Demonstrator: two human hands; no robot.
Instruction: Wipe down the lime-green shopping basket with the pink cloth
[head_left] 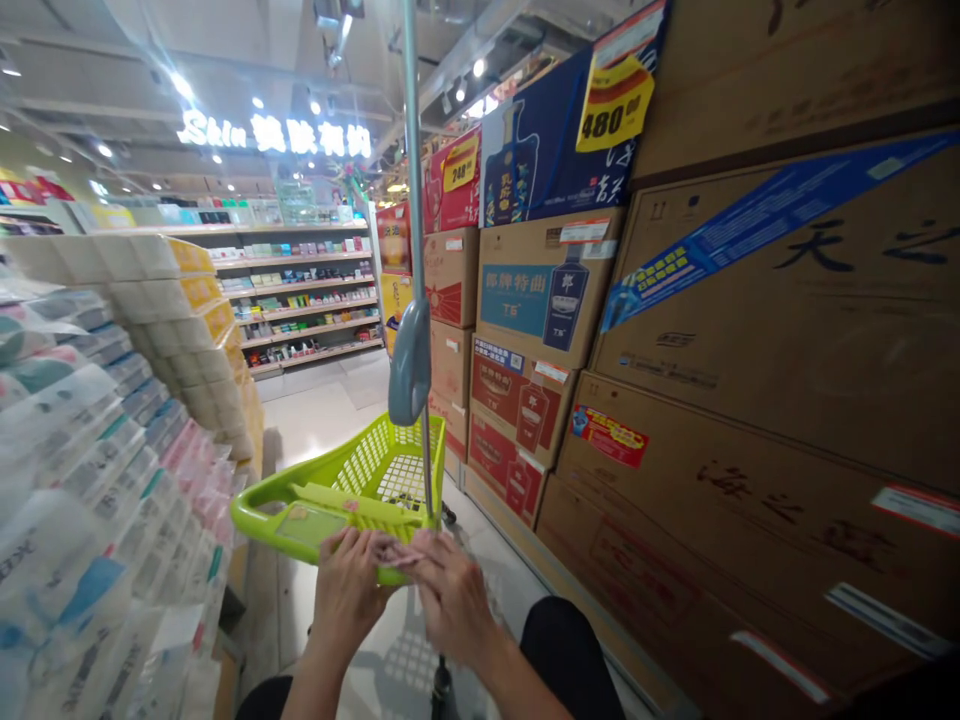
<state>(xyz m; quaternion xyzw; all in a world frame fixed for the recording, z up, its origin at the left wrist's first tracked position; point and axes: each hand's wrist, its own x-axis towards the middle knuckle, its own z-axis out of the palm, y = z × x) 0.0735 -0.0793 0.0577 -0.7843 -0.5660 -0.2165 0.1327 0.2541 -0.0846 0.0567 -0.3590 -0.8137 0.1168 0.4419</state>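
Observation:
A lime-green shopping cart stands in front of me, its basket pierced with a grid of holes. At the near rim, my left hand has its fingers curled onto a crumpled pinkish cloth. My right hand grips the other end of that cloth, by the cart's near right corner. The fingertips of both hands are partly hidden by the cloth and rim. A long metal pole with a grey plastic grip rises upright from the cart's right side.
Stacked cartons with price signs line the right side closely. Plastic-wrapped packs and a pile of white-and-yellow packs border the left. Shelves of small goods stand beyond the pale floor.

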